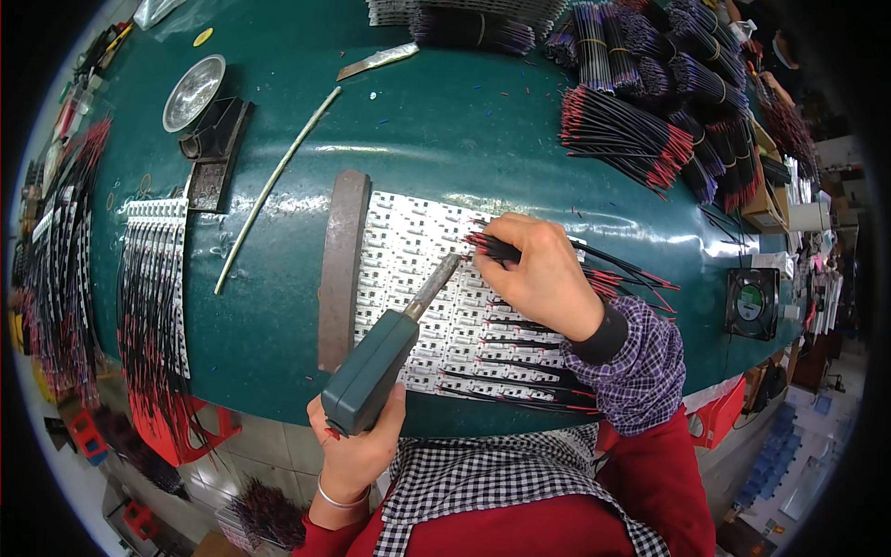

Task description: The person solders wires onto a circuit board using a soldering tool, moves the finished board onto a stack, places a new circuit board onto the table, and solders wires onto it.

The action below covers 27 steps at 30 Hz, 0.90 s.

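Observation:
My left hand (357, 450) is closed around the dark green handle of a soldering gun (373, 367). Its metal tip reaches up and right to a white circuit board panel (408, 278), close to my right fingers. My right hand (538, 269) pinches a small bunch of black wires with red ends (492, 245) above the panel's upper right part. Rows of black wires (520, 371) run from the panel's lower right off toward my right sleeve. A brown bar (343, 269) lies along the panel's left edge. My fingers hide the exact contact point.
Left on the green table (278, 241) are a thin pale rod (278, 176), a metal bowl (194, 93) on a dark stand, and wired panels (153, 269). Red-tipped wires (626, 135) and tied bundles (608, 46) pile up at the far right. A small fan (752, 304) stands rightward.

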Motion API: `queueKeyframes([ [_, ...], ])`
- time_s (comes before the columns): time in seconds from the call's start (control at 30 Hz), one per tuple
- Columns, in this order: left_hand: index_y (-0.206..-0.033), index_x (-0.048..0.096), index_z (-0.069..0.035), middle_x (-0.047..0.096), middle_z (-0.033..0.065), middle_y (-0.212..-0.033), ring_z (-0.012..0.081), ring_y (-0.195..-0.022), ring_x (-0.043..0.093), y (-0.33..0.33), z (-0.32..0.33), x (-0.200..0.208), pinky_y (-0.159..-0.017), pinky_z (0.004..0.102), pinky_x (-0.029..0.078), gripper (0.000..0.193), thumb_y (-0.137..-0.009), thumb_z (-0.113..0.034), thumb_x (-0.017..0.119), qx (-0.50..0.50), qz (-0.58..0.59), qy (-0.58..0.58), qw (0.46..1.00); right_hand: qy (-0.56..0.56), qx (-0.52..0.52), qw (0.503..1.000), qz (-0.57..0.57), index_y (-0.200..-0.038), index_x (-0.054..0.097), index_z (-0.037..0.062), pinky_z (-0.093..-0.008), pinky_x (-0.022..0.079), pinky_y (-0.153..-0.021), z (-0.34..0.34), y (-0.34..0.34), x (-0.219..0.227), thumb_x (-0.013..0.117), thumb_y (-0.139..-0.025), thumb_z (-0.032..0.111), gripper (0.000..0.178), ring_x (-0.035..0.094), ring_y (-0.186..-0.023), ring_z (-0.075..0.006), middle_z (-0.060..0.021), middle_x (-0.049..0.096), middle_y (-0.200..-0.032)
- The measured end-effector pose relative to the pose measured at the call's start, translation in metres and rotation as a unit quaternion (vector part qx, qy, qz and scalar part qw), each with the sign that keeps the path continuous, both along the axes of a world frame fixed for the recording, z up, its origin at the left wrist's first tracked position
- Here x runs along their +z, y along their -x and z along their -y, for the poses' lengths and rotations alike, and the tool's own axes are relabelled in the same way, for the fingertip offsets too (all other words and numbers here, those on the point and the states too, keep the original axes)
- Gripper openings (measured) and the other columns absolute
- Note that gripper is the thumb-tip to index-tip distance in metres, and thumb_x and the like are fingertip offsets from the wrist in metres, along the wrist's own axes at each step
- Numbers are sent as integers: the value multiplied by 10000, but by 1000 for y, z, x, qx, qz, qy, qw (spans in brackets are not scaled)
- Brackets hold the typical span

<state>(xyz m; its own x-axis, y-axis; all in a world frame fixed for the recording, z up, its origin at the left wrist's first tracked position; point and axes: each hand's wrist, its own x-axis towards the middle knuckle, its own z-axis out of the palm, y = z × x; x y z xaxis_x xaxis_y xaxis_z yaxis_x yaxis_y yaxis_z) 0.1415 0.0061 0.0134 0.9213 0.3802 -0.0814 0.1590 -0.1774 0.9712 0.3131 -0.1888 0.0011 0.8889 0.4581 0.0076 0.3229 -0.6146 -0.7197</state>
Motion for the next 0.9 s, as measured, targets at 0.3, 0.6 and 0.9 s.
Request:
queueKeyframes([
  [0.3, -946, 711, 35, 694, 65, -838, 113, -694, 636, 13, 0, -1, -623, 254, 503, 180, -775, 29, 768, -18, -17, -156, 988, 13, 1, 1000, 3, -841, 652, -47, -467, 486, -669, -1, 3, 3, 683, -794, 55, 116, 624, -723, -384, -184, 624, -787],
  [0.6, -1150, 629, 68, 681, 120, -975, 111, -591, 560, 24, -9, -9, -514, 240, 442, 334, -823, 97, 689, 33, -6, -5, 999, -35, 50, 996, 69, -962, 640, -57, -450, 487, -690, 12, 5, 0, 674, -820, 39, 175, 606, -741, -366, -163, 601, -865],
  [0.9, -1209, 599, 68, 685, 138, -1008, 100, -583, 554, 26, -10, -8, -511, 232, 438, 397, -821, 104, 677, 50, 1, 10, 999, -89, -7, 996, 9, -916, 634, -20, -415, 517, -650, 4, 27, 7, 664, -743, -4, 177, 654, -720, -342, -173, 656, -829],
])
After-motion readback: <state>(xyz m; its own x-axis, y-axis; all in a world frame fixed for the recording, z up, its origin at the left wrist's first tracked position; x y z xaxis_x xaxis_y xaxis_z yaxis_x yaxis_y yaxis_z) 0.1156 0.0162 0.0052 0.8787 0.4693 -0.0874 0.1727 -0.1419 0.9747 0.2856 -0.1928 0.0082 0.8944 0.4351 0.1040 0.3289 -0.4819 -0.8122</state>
